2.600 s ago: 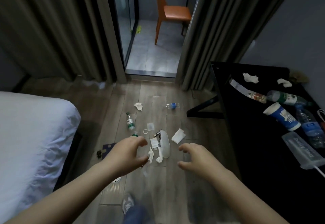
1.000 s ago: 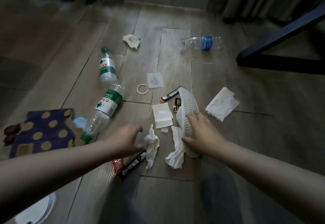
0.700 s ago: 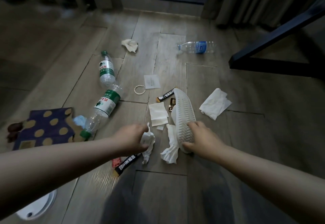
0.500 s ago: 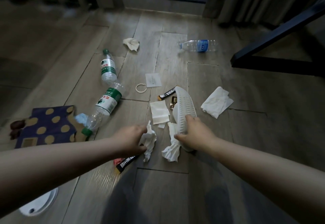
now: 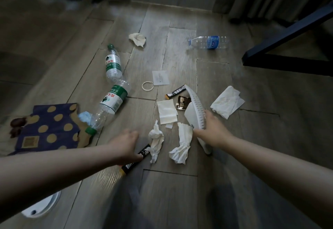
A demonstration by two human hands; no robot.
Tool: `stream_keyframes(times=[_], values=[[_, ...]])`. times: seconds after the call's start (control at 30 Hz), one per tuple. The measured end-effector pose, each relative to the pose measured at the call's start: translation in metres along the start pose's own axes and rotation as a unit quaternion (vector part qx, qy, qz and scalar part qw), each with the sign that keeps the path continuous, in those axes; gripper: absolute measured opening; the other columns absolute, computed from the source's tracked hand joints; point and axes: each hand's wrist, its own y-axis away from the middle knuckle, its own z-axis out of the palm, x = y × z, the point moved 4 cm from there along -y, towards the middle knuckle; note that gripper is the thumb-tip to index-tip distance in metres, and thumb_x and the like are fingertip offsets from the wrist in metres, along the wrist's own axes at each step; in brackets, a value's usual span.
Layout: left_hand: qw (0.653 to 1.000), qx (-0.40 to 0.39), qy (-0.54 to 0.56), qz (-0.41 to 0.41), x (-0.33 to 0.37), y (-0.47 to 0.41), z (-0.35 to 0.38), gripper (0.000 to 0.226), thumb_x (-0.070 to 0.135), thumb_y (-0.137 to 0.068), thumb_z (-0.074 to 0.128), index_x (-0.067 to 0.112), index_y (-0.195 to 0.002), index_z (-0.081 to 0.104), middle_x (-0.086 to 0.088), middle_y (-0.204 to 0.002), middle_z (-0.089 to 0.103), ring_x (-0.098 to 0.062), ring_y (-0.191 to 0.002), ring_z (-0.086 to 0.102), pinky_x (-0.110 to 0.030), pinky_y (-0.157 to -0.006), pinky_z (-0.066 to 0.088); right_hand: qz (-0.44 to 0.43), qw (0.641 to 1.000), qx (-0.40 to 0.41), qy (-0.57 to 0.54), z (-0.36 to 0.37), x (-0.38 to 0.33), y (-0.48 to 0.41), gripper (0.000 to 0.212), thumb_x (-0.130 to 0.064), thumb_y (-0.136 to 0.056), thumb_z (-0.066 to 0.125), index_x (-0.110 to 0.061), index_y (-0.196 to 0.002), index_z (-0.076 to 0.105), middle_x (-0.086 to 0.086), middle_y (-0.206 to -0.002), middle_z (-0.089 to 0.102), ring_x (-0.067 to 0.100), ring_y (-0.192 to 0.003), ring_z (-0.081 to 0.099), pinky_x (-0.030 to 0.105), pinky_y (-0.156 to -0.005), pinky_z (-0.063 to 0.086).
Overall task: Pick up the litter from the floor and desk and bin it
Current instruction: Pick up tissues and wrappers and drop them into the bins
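Note:
Litter lies across the wooden floor. My right hand [image 5: 211, 129] grips a white slipper [image 5: 195, 108] by its ribbed sole, tilted on its edge. My left hand [image 5: 126, 144], blurred with loosely curved fingers, hovers over a black sachet [image 5: 144, 152]. Two crumpled tissues [image 5: 155, 139] [image 5: 182, 144] lie between my hands, touched by neither. Beyond them are a flat napkin [image 5: 166, 111], a gold wrapper [image 5: 182, 102], a second black sachet [image 5: 175, 92] and a folded tissue [image 5: 227, 101]. Two green-labelled bottles [image 5: 113, 63] [image 5: 111, 102] lie left, a blue-labelled bottle [image 5: 209, 42] far right.
A blue dotted paper bag [image 5: 48, 128] lies at the left, a white ring [image 5: 147, 86] and a small clear packet [image 5: 160, 77] in the middle, another crumpled tissue [image 5: 137, 38] farther off. The dark desk frame [image 5: 288, 36] stands at the right. A white round object [image 5: 41, 205] sits near my left arm.
I have crouched down to the floor. My right hand took hold of the slipper and tipped it up. My left hand drew back from the crumpled tissue to over the black sachet.

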Motion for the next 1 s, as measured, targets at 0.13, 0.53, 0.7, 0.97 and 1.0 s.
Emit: stream_keyframes(times=[0.13, 0.53, 0.7, 0.97, 1.0], values=[[0.996, -0.033, 0.017, -0.083, -0.017, 0.005, 0.014, 0.095, 0.06, -0.072, 0.07, 0.016, -0.143, 0.024, -0.013, -0.144, 0.028, -0.03, -0.126, 0.045, -0.036, -0.101, 0.044, 0.001, 1.0, -0.016, 0.015, 0.001, 0.003, 0.006, 0.087, -0.035, -0.083, 0.067, -0.013, -0.151, 0.017, 0.013, -0.145, 0.04, 0.029, -0.128, 0.046, 0.045, -0.101, 0.046], [0.991, 0.014, 0.117, 0.059, 0.001, 0.015, 0.028, 0.101, 0.047, -0.072, 0.076, 0.022, -0.149, 0.016, -0.003, -0.15, 0.014, -0.022, -0.131, 0.037, -0.028, -0.104, 0.037, 0.002, 0.999, -0.025, 0.045, 0.005, 0.008, 0.013, 0.091, -0.038, -0.082, 0.068, -0.014, -0.152, 0.016, 0.012, -0.15, 0.035, 0.028, -0.132, 0.043, 0.045, -0.105, 0.043], [0.99, 0.035, 0.116, 0.074, -0.003, 0.018, 0.034, 0.114, 0.048, -0.068, 0.079, 0.027, -0.152, 0.005, 0.0, -0.152, 0.013, -0.02, -0.135, 0.03, -0.027, -0.107, 0.034, -0.001, 0.998, -0.024, 0.05, 0.006, 0.011, 0.013, 0.091, -0.039, -0.082, 0.068, -0.013, -0.152, 0.016, 0.012, -0.15, 0.035, 0.028, -0.132, 0.043, 0.044, -0.105, 0.043], [0.988, -0.017, -0.037, 0.147, -0.006, 0.03, 0.053, 0.133, 0.056, -0.056, 0.082, 0.032, -0.151, -0.009, -0.001, -0.154, 0.01, -0.022, -0.139, 0.016, -0.037, -0.115, 0.026, -0.01, 0.998, -0.017, 0.059, 0.008, 0.009, 0.014, 0.087, -0.038, -0.081, 0.069, -0.013, -0.15, 0.022, 0.012, -0.147, 0.04, 0.029, -0.126, 0.048, 0.042, -0.1, 0.046], [0.987, -0.018, -0.055, 0.152, -0.005, 0.031, 0.055, 0.134, 0.056, -0.055, 0.082, 0.033, -0.151, -0.009, -0.001, -0.155, 0.007, -0.023, -0.14, 0.014, -0.038, -0.115, 0.026, -0.01, 0.998, -0.016, 0.059, 0.008, 0.009, 0.014, 0.086, -0.037, -0.081, 0.069, -0.013, -0.149, 0.023, 0.013, -0.146, 0.04, 0.029, -0.125, 0.049, 0.042, -0.099, 0.047]])
